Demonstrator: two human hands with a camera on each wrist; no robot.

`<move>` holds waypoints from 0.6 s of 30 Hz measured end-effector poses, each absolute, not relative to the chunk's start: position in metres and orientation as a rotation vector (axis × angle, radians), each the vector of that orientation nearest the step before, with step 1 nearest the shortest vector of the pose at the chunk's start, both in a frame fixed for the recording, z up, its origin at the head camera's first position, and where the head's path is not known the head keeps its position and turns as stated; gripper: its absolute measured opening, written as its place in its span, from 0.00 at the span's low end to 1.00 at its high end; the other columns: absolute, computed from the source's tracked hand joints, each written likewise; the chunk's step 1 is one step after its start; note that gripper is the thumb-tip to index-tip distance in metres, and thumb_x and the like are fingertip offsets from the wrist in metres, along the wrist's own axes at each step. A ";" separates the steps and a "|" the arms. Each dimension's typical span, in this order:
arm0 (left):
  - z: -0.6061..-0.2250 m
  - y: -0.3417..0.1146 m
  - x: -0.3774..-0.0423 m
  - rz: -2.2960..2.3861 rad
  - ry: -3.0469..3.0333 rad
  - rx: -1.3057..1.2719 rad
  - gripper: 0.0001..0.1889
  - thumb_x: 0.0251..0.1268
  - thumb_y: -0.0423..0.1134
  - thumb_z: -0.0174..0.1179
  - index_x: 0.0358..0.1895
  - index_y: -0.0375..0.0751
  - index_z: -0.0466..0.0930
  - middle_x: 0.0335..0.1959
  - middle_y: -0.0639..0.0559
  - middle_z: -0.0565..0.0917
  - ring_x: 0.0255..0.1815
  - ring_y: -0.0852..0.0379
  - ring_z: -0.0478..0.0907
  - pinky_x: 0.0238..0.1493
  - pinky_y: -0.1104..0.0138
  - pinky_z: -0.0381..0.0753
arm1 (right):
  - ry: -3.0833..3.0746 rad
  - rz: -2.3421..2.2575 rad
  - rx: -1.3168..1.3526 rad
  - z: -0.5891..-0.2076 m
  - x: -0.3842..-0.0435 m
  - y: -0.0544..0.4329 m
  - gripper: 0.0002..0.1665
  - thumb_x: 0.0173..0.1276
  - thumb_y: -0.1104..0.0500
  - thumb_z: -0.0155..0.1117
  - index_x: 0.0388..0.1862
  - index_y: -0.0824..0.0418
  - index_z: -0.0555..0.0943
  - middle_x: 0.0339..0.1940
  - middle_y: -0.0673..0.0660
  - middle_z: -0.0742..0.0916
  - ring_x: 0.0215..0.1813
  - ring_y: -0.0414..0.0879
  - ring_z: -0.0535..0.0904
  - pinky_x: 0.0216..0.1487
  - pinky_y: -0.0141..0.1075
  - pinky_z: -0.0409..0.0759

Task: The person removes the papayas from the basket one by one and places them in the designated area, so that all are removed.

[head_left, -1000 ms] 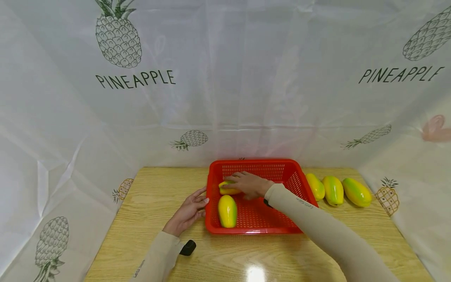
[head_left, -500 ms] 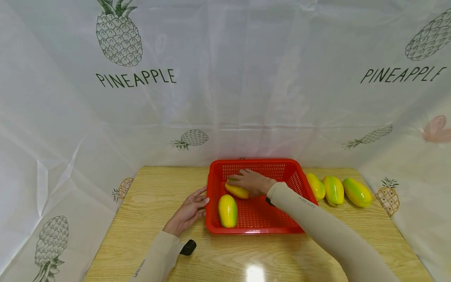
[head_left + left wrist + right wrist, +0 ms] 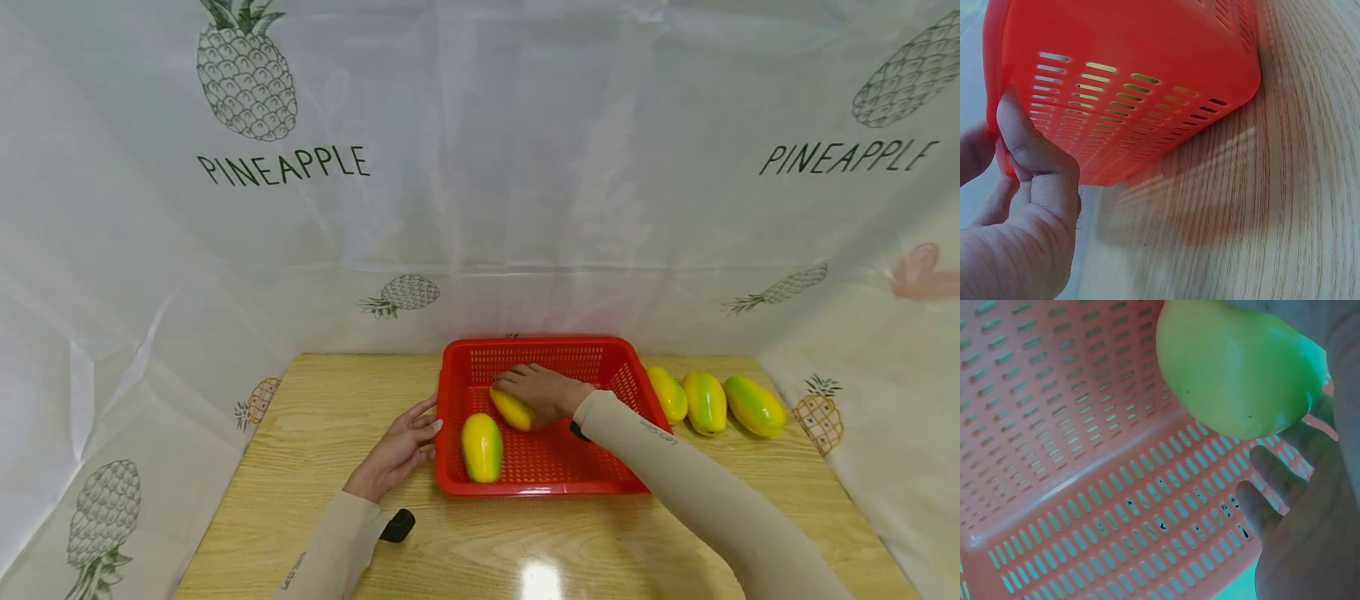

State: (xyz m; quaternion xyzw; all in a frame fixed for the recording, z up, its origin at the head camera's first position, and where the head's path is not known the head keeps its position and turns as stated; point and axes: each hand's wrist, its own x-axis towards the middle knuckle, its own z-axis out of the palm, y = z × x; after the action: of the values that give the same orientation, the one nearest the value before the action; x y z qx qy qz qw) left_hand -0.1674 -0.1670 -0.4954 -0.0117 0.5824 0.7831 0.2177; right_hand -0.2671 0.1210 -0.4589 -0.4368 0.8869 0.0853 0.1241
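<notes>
Five glossy oval fruits [image 3: 482, 448], slotted plastic basket [image 3: 558, 490]

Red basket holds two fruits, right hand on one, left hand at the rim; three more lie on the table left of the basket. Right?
Wrong side: the head view shows those three fruits lying on the table right of the red basket. The rest stands.

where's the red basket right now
In the head view, the red basket sits on the table, between the left hand on its left and three yellow-green fruits on its right.
</notes>
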 end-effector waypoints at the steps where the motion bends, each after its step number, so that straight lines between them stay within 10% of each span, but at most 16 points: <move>1: -0.495 -0.167 -0.167 2.167 1.615 -0.032 0.33 0.85 0.29 0.49 0.87 0.39 0.49 0.60 0.44 0.78 0.42 0.61 0.81 0.37 0.72 0.82 | 2.586 0.246 -1.280 -0.459 -0.267 0.122 0.53 0.62 0.48 0.82 0.81 0.54 0.65 0.81 0.54 0.71 0.80 0.56 0.65 0.81 0.51 0.64; 18: -0.496 -0.166 -0.168 2.160 1.619 -0.035 0.34 0.85 0.30 0.50 0.87 0.40 0.49 0.54 0.49 0.80 0.39 0.61 0.79 0.36 0.72 0.81 | 2.724 -0.036 -1.300 -0.423 -0.247 0.180 0.55 0.60 0.50 0.84 0.82 0.58 0.67 0.81 0.61 0.71 0.79 0.64 0.65 0.78 0.62 0.65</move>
State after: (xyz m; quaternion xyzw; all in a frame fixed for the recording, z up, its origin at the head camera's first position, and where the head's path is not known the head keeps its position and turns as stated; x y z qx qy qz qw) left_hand -0.1678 -0.1664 -0.4964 -0.0128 0.5850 0.7808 0.2192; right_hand -0.2466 0.1800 -0.4231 -0.4297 0.9008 -0.0121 0.0615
